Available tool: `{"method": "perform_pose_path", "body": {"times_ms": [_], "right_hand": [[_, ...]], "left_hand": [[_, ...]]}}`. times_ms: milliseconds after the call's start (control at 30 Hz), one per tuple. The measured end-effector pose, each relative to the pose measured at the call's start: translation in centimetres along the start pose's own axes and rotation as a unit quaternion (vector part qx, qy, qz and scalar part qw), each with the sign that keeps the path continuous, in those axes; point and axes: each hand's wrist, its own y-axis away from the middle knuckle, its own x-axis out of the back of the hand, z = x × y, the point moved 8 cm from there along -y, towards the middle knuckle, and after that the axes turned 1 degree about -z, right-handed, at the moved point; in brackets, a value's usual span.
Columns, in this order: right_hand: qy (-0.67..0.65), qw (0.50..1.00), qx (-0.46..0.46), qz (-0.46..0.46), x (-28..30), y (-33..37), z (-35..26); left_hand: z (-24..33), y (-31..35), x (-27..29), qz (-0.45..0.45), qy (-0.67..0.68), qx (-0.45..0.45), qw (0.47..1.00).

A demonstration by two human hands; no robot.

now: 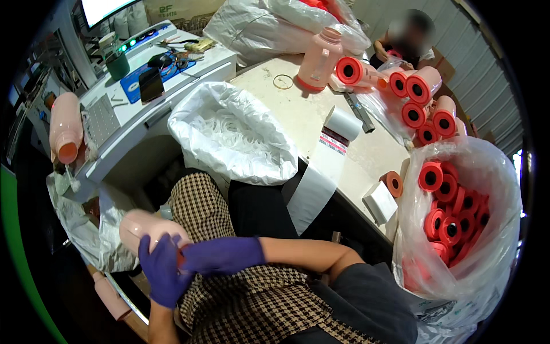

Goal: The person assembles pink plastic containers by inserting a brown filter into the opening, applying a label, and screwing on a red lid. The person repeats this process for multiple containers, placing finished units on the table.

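Note:
A pale pink bottle (146,226) lies tilted above my lap at the left, slightly blurred. My left hand (164,269), in a purple glove, is wrapped round its near side. My right hand (220,255), gloved too, is closed at the bottle's right end. Between the two hands shows a bit of a red end piece (181,259); most of it is hidden by my fingers. A checked brown apron (200,200) covers my lap beneath the bottle.
An open white bag of clear rings (240,140) stands ahead. To the right, a plastic bag (492,172) holds several red, black-centred pieces. On the table are a label roll (344,123), a white box (380,202) and pink bottles (321,60). Another person (409,37) sits beyond.

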Motion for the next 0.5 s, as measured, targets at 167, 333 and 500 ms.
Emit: {"method": "perform_pose_path", "body": {"times_ms": [167,333,500], "right_hand": [[0.143,0.891,-0.172,0.395,23.0,11.3,-0.9],[0.512,0.715,-0.299,0.371,35.9,21.4,2.9],[0.556,0.660,-0.356,0.358,38.0,23.7,5.4]], "left_hand": [[5.0,7.1,-2.3,-0.020,-0.192,-0.328,0.925],[6.1,13.8,-9.7,0.141,-0.623,-0.573,0.513],[5.6,12.6,-10.6,0.254,-0.790,-0.479,0.284]]}}
